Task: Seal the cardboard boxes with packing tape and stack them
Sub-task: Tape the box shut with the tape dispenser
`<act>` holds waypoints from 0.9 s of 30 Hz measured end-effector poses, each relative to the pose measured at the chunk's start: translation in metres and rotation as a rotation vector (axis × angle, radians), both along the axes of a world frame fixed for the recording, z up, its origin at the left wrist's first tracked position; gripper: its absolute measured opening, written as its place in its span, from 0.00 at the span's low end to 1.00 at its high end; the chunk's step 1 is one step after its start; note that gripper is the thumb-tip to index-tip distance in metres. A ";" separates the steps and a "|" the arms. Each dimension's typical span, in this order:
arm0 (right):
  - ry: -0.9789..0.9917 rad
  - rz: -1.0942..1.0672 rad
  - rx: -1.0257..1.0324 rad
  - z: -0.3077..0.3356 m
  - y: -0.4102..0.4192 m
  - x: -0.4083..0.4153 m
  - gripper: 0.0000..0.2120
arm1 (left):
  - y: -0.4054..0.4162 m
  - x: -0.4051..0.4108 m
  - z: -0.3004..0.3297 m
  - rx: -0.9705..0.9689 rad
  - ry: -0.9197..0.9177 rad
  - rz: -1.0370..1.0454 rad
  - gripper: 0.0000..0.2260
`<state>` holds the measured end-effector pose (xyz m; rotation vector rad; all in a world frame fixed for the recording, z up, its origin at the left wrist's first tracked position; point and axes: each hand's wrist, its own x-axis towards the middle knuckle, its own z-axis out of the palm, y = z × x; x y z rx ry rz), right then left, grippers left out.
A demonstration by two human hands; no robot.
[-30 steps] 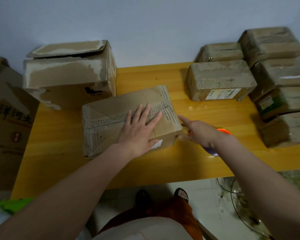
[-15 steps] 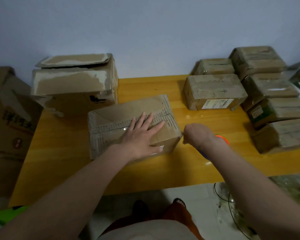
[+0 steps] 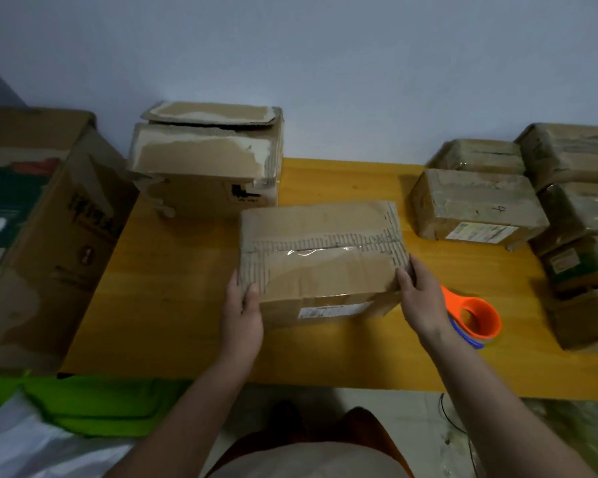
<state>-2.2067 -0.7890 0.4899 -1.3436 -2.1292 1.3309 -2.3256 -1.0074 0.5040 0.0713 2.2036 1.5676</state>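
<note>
We grip a worn cardboard box (image 3: 320, 257) on the yellow table (image 3: 187, 326), our left hand (image 3: 242, 317) curled round its near left corner, our right hand (image 3: 420, 303) clasping its right end, clear tape glinting along the top seam between our fingers; just beyond the right fingers' wrist lies the orange tape dispenser (image 3: 473, 317), taped boxes (image 3: 477, 208) stacked farther right
</note>
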 end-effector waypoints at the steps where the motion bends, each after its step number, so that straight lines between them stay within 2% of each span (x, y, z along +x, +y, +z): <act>1: 0.003 -0.007 -0.002 0.002 0.003 0.002 0.23 | 0.004 -0.003 0.000 0.011 -0.002 -0.040 0.20; 5: 0.006 0.016 -0.056 0.018 0.027 0.000 0.28 | 0.040 -0.039 -0.008 -0.016 0.031 -0.216 0.20; 8: 0.048 0.124 -0.187 0.029 0.044 -0.003 0.38 | 0.072 -0.078 -0.010 -0.156 0.066 -0.345 0.23; 10: -0.104 0.278 -0.002 0.028 0.052 -0.003 0.42 | 0.079 -0.084 -0.006 -0.316 0.206 -0.395 0.28; 11: -0.248 0.353 0.153 0.025 0.054 -0.002 0.43 | 0.078 -0.081 -0.003 -0.392 0.360 -0.416 0.31; 13: -0.479 0.443 0.493 0.018 0.051 -0.002 0.40 | 0.073 -0.068 0.001 -0.526 0.703 -0.560 0.34; 15: -0.537 0.470 0.684 0.015 0.049 -0.008 0.34 | 0.070 -0.056 -0.006 -0.705 0.876 -0.790 0.36; 18: -0.573 0.472 0.775 0.011 0.068 -0.024 0.30 | 0.083 -0.064 -0.012 -0.957 0.912 -0.927 0.43; 27: -0.639 0.525 0.737 0.015 0.164 -0.107 0.28 | 0.182 -0.135 0.008 -1.032 0.839 -0.953 0.45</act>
